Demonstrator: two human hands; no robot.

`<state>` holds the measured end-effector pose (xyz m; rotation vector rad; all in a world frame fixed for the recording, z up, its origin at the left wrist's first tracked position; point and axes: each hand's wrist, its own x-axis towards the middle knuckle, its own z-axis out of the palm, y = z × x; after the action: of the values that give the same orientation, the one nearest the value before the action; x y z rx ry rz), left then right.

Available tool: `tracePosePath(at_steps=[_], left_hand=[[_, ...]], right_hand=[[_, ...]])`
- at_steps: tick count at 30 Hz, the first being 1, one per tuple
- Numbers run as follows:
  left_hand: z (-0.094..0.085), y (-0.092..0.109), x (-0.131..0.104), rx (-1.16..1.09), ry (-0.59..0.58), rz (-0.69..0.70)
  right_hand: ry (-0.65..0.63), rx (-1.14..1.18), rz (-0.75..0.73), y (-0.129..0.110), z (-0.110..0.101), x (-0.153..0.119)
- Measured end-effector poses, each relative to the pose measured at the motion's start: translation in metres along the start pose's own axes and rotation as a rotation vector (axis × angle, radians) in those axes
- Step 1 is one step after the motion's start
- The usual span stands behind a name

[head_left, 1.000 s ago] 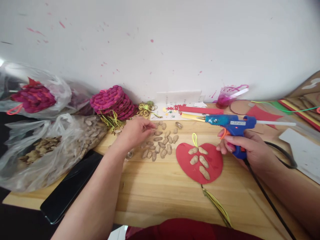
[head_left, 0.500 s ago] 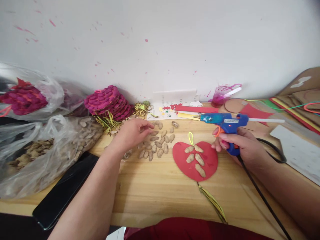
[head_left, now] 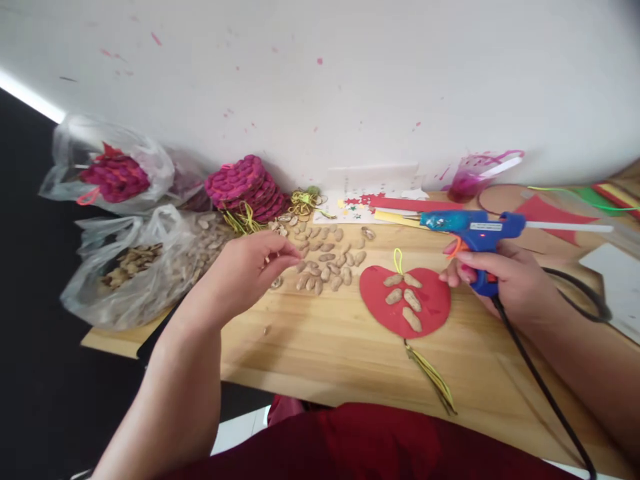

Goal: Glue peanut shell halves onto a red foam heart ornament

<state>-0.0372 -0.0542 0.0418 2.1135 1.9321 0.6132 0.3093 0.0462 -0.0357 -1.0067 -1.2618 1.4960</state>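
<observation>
My right hand [head_left: 515, 277] is wrapped round the handle of a blue hot glue gun [head_left: 480, 230]. Its nozzle points left, above the table, and a white glue stick [head_left: 570, 227] juts from its back. Below and left of it lies a red heart-shaped card [head_left: 375, 307] with several peanuts [head_left: 413, 319] on it. The card has a yellow loop [head_left: 399, 260] on top and a yellow-green tassel [head_left: 430, 377] below. My left hand [head_left: 255, 267] hovers at the left edge of the loose peanuts [head_left: 325, 273], thumb and fingers pinched together; whatever is between them is hidden.
Plastic bags at left hold peanuts [head_left: 133, 263] and a magenta piece [head_left: 117, 177]. Stacked magenta pieces [head_left: 240, 187] stand by the wall beside cords [head_left: 305, 200]. Behind are small red stars [head_left: 365, 199], red strips [head_left: 415, 205] and a stained cup [head_left: 467, 180]. The gun's black cord [head_left: 537, 393] crosses the right side.
The view has shifted, so the table things appear farther right. My left hand has drawn back a little from the loose peanuts, its fingers now closer together. The glue gun stays in my right hand.
</observation>
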Motion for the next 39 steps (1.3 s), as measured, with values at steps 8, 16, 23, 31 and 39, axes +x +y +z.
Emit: tracePosePath(at_steps=[8, 16, 23, 31, 39], left_hand=[[0.003, -0.027, -0.083, -0.006, -0.217, -0.302], [0.033, -0.031, -0.097, -0.033, -0.046, -0.309], [0.05, -0.056, -0.06, 0.116, 0.208, -0.185], [0.042, -0.046, -0.048, -0.123, 0.236, -0.27], [0.042, -0.037, -0.05, -0.127, 0.275, -0.248]], right_hand=[[0.015, 0.003, 0.023, -0.002, 0.001, -0.002], [0.018, 0.024, 0.031, 0.0, 0.001, 0.0], [0.008, 0.034, 0.026, 0.001, 0.0, 0.002], [0.0, 0.039, 0.03, -0.001, 0.002, 0.0], [-0.023, 0.048, 0.035, 0.001, 0.0, 0.003]])
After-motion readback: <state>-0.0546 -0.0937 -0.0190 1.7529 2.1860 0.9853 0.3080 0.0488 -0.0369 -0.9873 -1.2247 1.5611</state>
